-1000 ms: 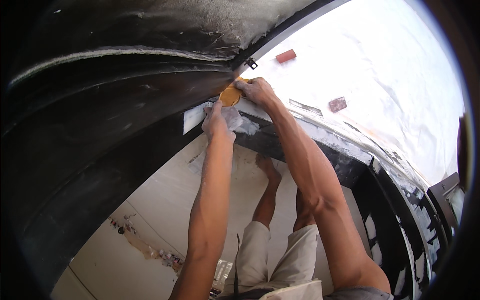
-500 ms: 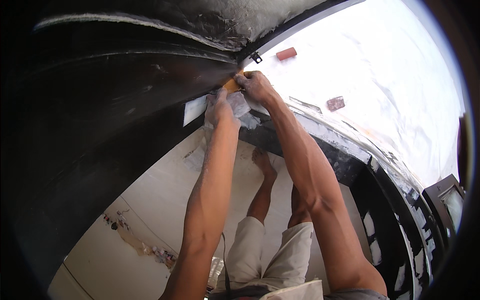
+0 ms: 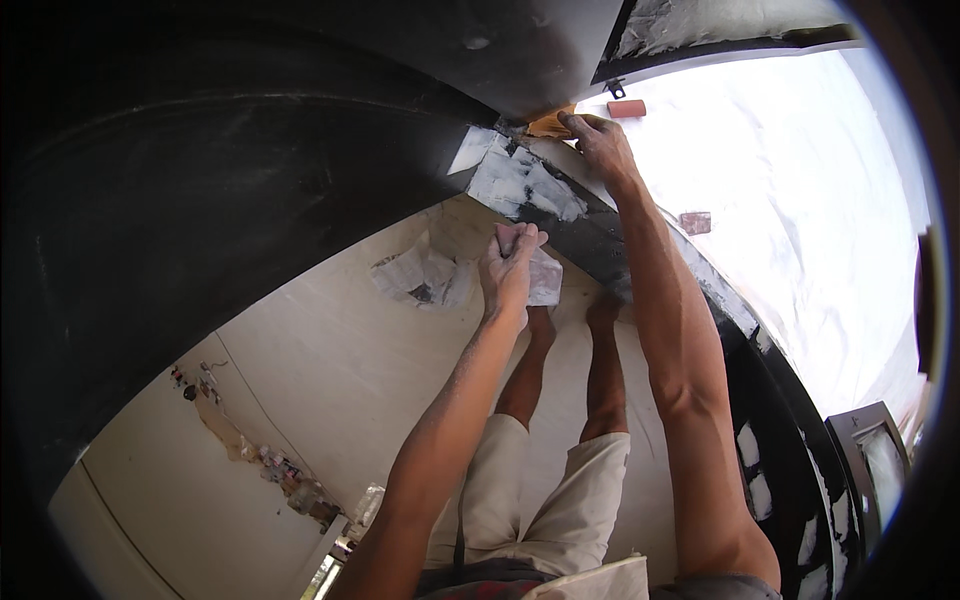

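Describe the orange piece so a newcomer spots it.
Find the bright white sheeting at upper right. By its left edge, the right hand holds a thin orange piece. Unlike the reddish block just right of it, it is orange and held.

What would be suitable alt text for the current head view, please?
A person's right hand holds an orange sheet beside a black panel, while the left hand grips a pale piece lower down. A black ledge bears white patches, and two reddish blocks lie on white sheeting to the right.
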Motion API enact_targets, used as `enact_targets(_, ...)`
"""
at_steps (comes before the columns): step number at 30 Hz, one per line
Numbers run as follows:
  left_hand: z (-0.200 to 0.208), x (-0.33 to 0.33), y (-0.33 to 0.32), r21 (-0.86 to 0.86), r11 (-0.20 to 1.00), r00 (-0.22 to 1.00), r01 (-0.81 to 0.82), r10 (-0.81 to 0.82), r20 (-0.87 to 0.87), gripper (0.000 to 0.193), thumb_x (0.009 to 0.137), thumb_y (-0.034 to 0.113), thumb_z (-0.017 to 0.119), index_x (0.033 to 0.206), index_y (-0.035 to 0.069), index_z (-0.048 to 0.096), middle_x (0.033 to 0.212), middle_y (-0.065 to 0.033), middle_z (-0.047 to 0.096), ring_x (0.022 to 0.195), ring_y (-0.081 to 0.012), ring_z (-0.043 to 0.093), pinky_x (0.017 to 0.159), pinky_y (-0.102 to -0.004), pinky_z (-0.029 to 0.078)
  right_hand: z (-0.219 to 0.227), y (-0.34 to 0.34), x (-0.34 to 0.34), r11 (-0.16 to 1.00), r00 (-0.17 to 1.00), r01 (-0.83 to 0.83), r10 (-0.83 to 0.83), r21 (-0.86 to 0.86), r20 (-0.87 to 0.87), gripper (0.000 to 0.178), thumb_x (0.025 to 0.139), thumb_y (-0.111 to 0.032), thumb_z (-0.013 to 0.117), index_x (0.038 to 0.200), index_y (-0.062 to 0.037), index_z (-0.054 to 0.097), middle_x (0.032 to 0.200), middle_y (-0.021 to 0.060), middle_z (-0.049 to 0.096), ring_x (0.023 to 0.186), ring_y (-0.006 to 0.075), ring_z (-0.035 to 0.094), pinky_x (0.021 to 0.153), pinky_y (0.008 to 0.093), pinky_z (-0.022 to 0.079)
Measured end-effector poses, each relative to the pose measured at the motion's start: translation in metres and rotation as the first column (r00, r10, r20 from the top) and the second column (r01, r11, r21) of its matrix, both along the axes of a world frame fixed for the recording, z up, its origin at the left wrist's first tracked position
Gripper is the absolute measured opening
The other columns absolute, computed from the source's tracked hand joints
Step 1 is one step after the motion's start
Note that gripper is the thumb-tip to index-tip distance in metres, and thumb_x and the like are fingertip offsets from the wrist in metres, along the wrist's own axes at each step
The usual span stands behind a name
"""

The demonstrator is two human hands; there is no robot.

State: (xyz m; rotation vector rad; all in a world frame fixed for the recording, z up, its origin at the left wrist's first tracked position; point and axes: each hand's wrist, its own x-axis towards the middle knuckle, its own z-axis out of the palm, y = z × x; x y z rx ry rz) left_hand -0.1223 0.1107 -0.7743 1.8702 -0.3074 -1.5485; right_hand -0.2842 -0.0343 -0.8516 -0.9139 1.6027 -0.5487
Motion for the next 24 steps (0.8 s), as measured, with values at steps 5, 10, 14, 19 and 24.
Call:
enact_targets(5,0.008,0.043,0.060,0.147,0.988,0.999,0.036,-0.040,0.020,0.035,0.098,0.027,0.068,0.121,0.003,0.058,0.109,-0.0139,0.073,0.091,-0.0154,0.067,0.071,-0.0281,0.055,0.004,0.009,0.000,0.998,0.993,0.068,-0.066,0.008,-0.100,0.056,0.091,-0.055,0.062,0.120,-0.0077,0.074,0.111,0.0199,0.074,0.105,0.0325,0.069,0.094,0.0398,0.050)
enact_targets(10,-0.001,0.090,0.099,0.192,0.981,0.999,-0.028,0.021,0.040,0.032,0.098,0.029,0.068,0.119,0.007,0.059,0.106,-0.0134,0.074,0.086,-0.0148,0.068,0.067,-0.0275,0.055,-0.009,0.022,-0.003,0.983,0.978,0.182,-0.184,-0.036,-0.094,0.053,0.090,-0.052,0.063,0.118,-0.0093,0.075,0.111,0.0182,0.074,0.106,0.0319,0.069,0.095,0.0400,0.050)
enact_targets(14,-0.007,0.105,0.108,0.193,0.981,0.999,0.011,-0.021,0.050,0.041,0.098,0.033,0.068,0.124,0.005,0.056,0.111,-0.0148,0.072,0.079,-0.0190,0.070,0.063,-0.0311,0.059,0.003,0.016,0.001,0.992,0.989,0.128,-0.127,0.012,-0.082,0.052,0.090,-0.052,0.065,0.117,-0.0093,0.076,0.110,0.0182,0.075,0.105,0.0318,0.069,0.094,0.0407,0.051)
enact_targets(19,-0.008,0.092,0.105,0.148,0.986,0.997,0.081,-0.082,0.002,0.035,0.097,0.028,0.069,0.121,0.004,0.058,0.109,-0.0140,0.072,0.079,-0.0189,0.070,0.063,-0.0312,0.059,0.014,0.003,0.006,0.998,0.993,-0.056,0.054,-0.016,-0.102,0.055,0.092,-0.049,0.070,0.113,0.0017,0.074,0.095,0.0126,0.074,0.080,0.0203,0.066,0.073,0.0349,0.051)
enact_targets(24,-0.007,0.071,0.103,0.070,0.989,0.991,0.130,-0.129,-0.022,0.028,0.098,0.022,0.067,0.117,0.003,0.060,0.105,-0.0130,0.072,0.078,-0.0177,0.070,0.064,-0.0306,0.058,0.015,0.000,0.019,0.999,0.986,0.035,-0.034,0.006,-0.162,0.047,0.092,-0.045,0.072,0.102,0.0005,0.077,0.081,0.0124,0.074,0.066,0.0201,0.065,0.067,0.0339,0.051)
